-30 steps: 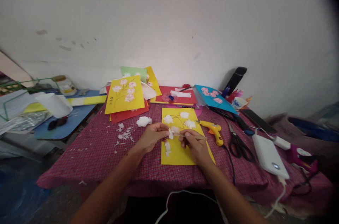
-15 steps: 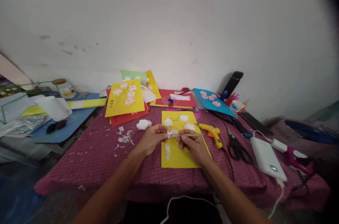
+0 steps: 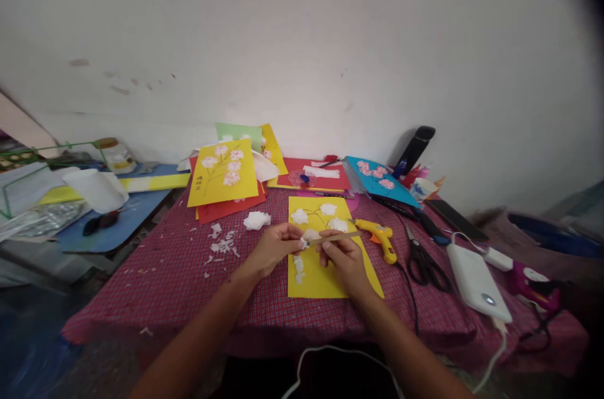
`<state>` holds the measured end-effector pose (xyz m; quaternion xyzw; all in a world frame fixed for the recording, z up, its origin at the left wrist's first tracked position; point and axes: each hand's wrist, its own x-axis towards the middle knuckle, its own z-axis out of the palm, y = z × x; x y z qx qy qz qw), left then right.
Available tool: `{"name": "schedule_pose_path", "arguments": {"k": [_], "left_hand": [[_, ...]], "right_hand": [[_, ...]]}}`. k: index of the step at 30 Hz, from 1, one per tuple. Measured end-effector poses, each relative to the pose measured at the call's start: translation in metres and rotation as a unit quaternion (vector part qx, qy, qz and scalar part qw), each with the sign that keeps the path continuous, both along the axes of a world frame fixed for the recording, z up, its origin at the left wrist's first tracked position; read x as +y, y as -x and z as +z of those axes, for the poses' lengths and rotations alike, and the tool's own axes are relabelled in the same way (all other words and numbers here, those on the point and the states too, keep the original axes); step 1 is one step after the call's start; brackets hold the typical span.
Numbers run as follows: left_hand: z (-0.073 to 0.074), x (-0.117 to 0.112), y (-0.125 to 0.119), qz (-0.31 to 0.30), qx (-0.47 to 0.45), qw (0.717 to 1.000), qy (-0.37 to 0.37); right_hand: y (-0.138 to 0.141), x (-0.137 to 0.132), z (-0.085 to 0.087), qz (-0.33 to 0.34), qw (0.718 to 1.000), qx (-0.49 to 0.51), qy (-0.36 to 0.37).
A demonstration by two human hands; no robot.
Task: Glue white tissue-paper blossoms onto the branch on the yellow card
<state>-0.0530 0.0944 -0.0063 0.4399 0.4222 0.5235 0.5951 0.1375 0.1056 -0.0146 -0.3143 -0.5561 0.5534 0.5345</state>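
Observation:
A small piece of white tissue paper (image 3: 304,242) is pinched in the fingers of my left hand (image 3: 274,250). My right hand (image 3: 343,259) grips a thin flat wooden stick (image 3: 343,236), whose left end meets the tissue. Both hands are above a yellow sheet (image 3: 325,284) with drawn branches and several white tissue flowers (image 3: 328,209). A loose strip of tissue (image 3: 299,268) lies at the sheet's left edge. Left of the sheet are a crumpled white tissue wad (image 3: 257,220) and torn scraps (image 3: 223,248).
Right of the sheet lie a yellow glue gun (image 3: 385,240), black scissors (image 3: 423,267) and a white power bank (image 3: 477,282) with cables. Flower pictures on yellow (image 3: 221,182) and blue paper (image 3: 377,182) stand at the back. A paper roll (image 3: 97,190) is on the blue side table.
The stick has tilted, its right end now higher and its left end lower against the tissue. Both hands have shifted only slightly.

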Motion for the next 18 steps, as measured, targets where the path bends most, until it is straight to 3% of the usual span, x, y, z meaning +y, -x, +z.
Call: {"name": "schedule_pose_path", "arguments": {"k": [18], "left_hand": [[-0.0021, 0.0015, 0.0028, 0.003, -0.020, 0.999, 0.031]], "right_hand": [[-0.0002, -0.0012, -0.0011, -0.012, 1.000, -0.016, 0.017]]}}
